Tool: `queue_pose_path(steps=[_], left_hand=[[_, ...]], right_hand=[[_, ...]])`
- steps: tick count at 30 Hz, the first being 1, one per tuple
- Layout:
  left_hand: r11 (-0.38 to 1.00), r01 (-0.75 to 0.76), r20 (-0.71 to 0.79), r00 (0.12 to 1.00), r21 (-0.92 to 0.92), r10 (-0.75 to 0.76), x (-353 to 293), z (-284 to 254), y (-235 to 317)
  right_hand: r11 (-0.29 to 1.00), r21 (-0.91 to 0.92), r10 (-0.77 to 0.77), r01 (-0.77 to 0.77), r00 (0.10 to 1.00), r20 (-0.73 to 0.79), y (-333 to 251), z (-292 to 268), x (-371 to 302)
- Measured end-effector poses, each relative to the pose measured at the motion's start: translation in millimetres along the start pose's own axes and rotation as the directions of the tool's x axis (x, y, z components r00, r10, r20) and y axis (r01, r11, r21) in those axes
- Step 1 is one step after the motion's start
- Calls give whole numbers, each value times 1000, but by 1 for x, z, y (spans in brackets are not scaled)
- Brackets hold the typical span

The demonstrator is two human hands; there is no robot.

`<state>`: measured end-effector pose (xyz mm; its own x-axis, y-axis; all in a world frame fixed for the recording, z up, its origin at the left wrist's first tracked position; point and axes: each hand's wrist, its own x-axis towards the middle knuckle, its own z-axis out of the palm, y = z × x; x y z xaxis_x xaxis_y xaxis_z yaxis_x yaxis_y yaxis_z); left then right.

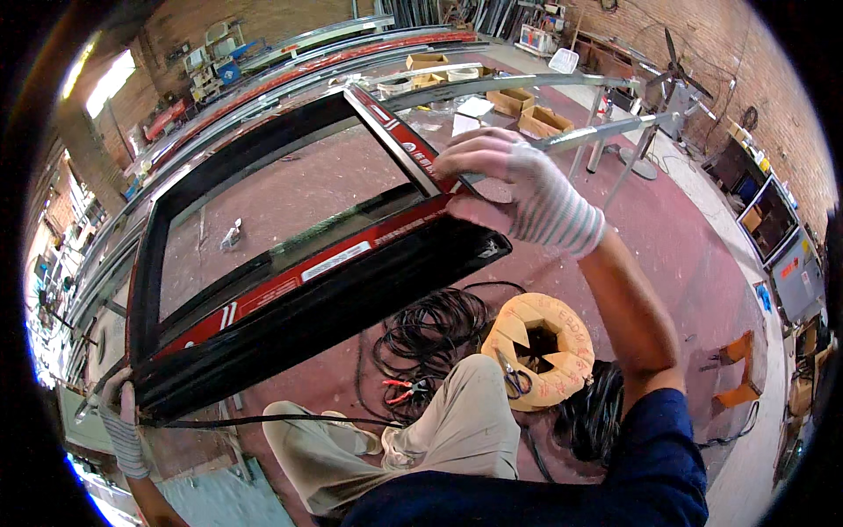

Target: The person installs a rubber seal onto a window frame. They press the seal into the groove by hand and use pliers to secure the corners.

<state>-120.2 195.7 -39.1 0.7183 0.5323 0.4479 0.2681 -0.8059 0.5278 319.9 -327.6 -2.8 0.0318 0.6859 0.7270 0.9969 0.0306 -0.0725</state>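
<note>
A black window frame (325, 303) with red printed film along its rails is held tilted in the air above my lap. My right hand (536, 189), in a white striped knit glove, grips its right corner, thumb underneath and fingers over the top. At the lower left corner, my gloved left hand (127, 430) closes on the frame's edge; its fingers are partly hidden. A thin black rubber strip (255, 422) runs from beside that corner across toward my knees.
Coiled black strip (430, 329) lies on the red floor with red-handled pliers (406, 389). Scissors (514, 376) rest on a cardboard-coloured ring-shaped roll (566, 342). A metal stand (606, 127) is ahead right, near open cardboard boxes (544, 121). Long metal profiles (351, 54) lie at the back.
</note>
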Motion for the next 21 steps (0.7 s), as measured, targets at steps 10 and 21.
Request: queue_pose_path(steps=[10, 21], left_hand=[[1000, 1, -27, 1000, 17, 0, -3, 1, 19], [999, 41, 27, 999, -19, -40, -2, -2, 42]], right_hand=[[996, 85, -51, 21, 931, 361, 7, 16, 27], [990, -57, -95, 133, 896, 434, -7, 15, 39]])
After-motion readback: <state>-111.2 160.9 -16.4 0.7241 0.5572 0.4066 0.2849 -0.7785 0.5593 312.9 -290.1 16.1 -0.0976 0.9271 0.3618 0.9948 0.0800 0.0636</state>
